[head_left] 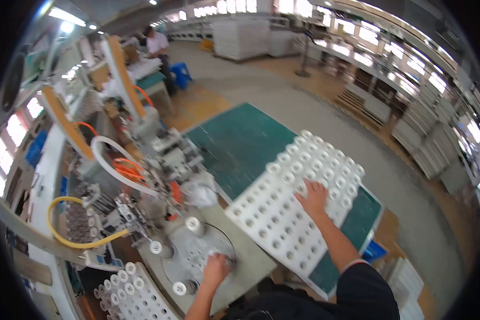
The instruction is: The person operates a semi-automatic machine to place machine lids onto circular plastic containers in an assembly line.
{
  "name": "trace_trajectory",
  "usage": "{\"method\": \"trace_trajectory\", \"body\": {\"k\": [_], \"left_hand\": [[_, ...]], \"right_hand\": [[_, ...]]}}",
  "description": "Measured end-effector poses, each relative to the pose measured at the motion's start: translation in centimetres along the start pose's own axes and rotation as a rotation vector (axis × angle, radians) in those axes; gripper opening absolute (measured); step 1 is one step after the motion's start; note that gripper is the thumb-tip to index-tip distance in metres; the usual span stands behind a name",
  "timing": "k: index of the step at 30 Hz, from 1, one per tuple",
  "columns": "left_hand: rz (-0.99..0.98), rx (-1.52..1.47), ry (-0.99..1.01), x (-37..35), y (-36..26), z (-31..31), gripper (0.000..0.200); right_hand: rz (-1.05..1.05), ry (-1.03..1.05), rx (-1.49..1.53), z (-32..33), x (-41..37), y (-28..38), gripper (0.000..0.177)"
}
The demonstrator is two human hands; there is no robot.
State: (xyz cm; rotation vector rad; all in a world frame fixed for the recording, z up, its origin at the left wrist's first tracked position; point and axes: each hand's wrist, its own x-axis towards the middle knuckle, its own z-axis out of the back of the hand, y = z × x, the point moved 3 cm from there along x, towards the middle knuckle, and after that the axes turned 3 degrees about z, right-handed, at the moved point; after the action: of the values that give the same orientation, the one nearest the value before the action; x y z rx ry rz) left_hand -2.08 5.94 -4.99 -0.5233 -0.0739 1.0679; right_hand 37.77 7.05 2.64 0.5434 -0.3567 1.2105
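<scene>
My left hand [216, 268] is at the right side of a round metal turntable [189, 246], its fingers curled down; what they hold is hidden beneath them. White capped cylinders stand around the disc: one at the back [194, 226], another at the left [159, 248] and one at the front [182, 288]. My right hand [313, 197] reaches over a white perforated tray [266, 213], thumb and fingers apart, at the near edge of its rows of white ring-topped cylinders [317, 154]. The tray's nearer holes have no cylinders in them.
The perforated tray lies on a green-topped table [240, 138]. Left of the turntable is a machine [170, 154] with orange and yellow hoses. A second tray of white cylinders [138, 293] sits at the lower left. Farther back, a person [157, 45] is near a blue stool [181, 74].
</scene>
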Motion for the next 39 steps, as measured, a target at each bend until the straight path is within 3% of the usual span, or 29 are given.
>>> {"method": "trace_trajectory", "body": {"k": [2, 4, 8, 10, 12, 13, 16, 17, 20, 26, 30, 32, 34, 36, 39], "left_hand": [[0.008, 0.012, -0.032, -1.3, 1.2, 0.0, 0.058], [0.104, -0.035, -0.029, -2.1, 0.2, 2.1, 0.060], [0.373, -0.178, -0.005, -2.9, 0.9, 2.8, 0.074], [0.426, -0.184, -0.136, -3.1, 0.4, 3.6, 0.060], [0.330, -0.145, -0.145, -2.6, -0.5, 3.2, 0.065], [0.223, -0.095, -0.146, -2.2, -0.7, 3.1, 0.069], [0.123, 0.033, 0.014, -1.5, -0.6, 2.4, 0.059], [0.133, 0.010, -0.028, -1.8, -0.3, 2.7, 0.059], [0.200, -0.128, -0.142, -6.1, 0.6, 4.7, 0.057], [0.424, -0.308, -0.351, -19.4, 4.8, 6.1, 0.059], [0.770, -0.343, -0.412, -27.2, 8.7, 7.3, 0.061], [0.882, -0.285, -0.594, -30.4, 11.5, 7.9, 0.061], [0.981, -0.239, -0.636, -32.6, 15.1, 8.5, 0.061], [1.042, -0.124, -0.841, -34.3, 18.7, 9.7, 0.061], [1.164, -0.046, -0.810, -35.0, 23.4, 11.7, 0.062]], "right_hand": [[0.087, 0.077, 0.037, -2.9, 0.0, -1.6, 0.069], [0.091, 0.097, 0.045, -3.7, -0.1, -1.7, 0.072], [0.124, 0.135, 0.041, -2.5, 0.9, -1.7, 0.063], [0.113, 0.186, 0.021, -1.3, 1.5, -0.4, 0.061], [0.089, 0.081, 0.141, 0.7, 1.7, 2.4, 0.059], [-0.046, 0.237, 0.320, 2.1, 1.8, 4.9, 0.060], [0.145, 0.212, 0.562, 0.3, -0.3, 11.3, 0.060], [0.213, 0.234, 0.664, 0.4, -1.6, 14.2, 0.059], [0.310, 0.530, 0.764, 0.0, -5.9, 22.5, 0.057], [0.703, 0.835, 0.764, -2.5, -16.0, 34.2, 0.060], [0.980, 0.775, 0.673, -3.5, -19.7, 38.7, 0.063], [1.053, 0.785, 0.642, -3.9, -21.3, 39.6, 0.064], [1.102, 0.783, 0.589, -4.5, -22.4, 40.0, 0.066], [1.013, 0.770, 0.518, -5.3, -22.5, 40.2, 0.069], [0.918, 0.848, 0.530, -3.4, -21.8, 39.7, 0.075]]}}
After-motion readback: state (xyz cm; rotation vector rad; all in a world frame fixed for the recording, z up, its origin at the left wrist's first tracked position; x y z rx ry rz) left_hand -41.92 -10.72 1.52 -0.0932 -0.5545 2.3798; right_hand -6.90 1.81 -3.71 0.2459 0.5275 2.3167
